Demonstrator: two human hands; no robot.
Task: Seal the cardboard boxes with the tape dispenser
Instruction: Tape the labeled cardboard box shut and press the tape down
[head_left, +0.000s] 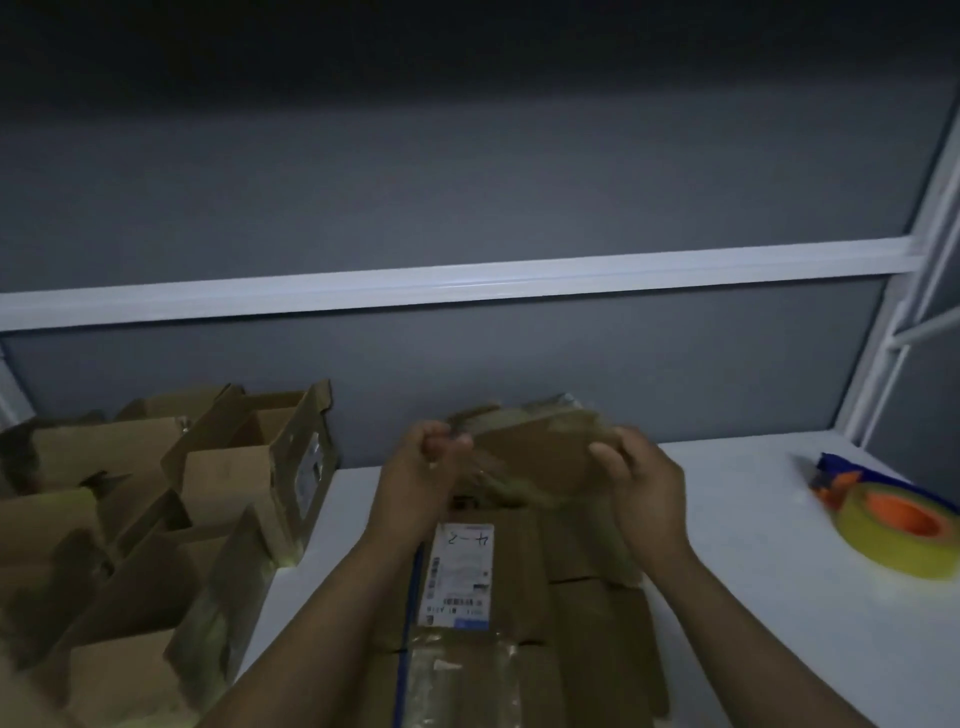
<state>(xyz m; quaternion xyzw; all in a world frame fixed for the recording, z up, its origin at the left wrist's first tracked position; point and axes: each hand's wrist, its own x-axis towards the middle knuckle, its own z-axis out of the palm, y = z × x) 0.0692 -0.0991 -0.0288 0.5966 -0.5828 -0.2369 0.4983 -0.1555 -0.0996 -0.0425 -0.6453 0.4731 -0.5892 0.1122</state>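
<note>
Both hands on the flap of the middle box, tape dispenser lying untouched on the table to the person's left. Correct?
Wrong side. The head view shows the tape dispenser lying untouched on the table to the person's right. The rest stands: the left hand and right hand both hold the flap of the middle box.
</note>
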